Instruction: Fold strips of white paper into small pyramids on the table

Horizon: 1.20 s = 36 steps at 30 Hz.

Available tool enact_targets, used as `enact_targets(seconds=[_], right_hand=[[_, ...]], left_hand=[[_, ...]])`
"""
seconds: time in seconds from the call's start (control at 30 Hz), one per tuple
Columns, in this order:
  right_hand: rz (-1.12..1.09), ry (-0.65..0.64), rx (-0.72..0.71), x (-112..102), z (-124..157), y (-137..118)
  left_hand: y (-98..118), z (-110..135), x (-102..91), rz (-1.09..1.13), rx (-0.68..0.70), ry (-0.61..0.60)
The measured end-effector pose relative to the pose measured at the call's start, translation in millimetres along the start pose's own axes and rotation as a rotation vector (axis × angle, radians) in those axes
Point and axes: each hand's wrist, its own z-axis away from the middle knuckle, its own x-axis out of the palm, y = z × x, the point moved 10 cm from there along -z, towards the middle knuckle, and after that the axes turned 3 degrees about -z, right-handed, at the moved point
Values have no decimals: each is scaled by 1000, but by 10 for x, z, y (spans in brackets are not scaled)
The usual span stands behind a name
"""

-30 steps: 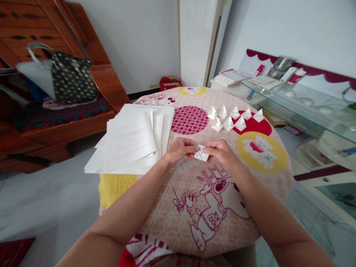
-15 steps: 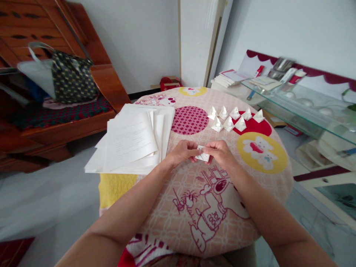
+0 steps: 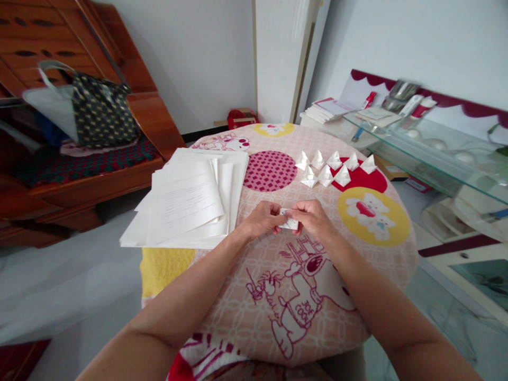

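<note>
A small piece of folded white paper [image 3: 289, 223] with faint print is held over the middle of the table. My left hand [image 3: 265, 218] pinches its left side, thumb on top. On its right side, my right hand [image 3: 313, 216] grips it between thumb and fingers. The fingers under the paper are partly hidden. Beyond my right hand, several folded white paper pieces [image 3: 326, 176] with pointed tips stand in two rows. To the left of my left hand lies a stack of white paper sheets [image 3: 186, 198], with printed text on the top one.
A patterned cloth [image 3: 313, 323] covers the round table. On the right stands a glass shelf [image 3: 436, 148] holding small items, with a paper pile [image 3: 327, 110] beside it. A wooden bench [image 3: 145, 121] with a dotted bag [image 3: 103, 111] is on the left.
The small folded paper has turned slightly between my fingers, and both hands stay in nearly the same place. The rows of folded pieces and the stack are unchanged.
</note>
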Motion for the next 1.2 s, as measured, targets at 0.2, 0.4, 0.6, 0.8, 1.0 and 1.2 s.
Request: enact_targets(seconds=[0.2, 0.4, 0.6, 0.8, 1.0, 1.2], right_hand=[[-143, -37, 30, 63, 10, 9], [-193, -45, 26, 41, 1, -7], [-168, -14, 6, -21, -10, -37], [-74, -57, 10, -13, -1, -34], [-66, -86, 20, 22, -4, -18], [-110, -22, -16, -39, -40, -41]], left_hand=[[81, 29, 18, 98, 66, -55], [132, 40, 31, 224, 107, -114], [91, 51, 38, 279, 58, -183], [65, 17, -80, 206, 79, -102], [15, -20, -125, 121, 82, -46], [18, -26, -200, 238, 80, 76]])
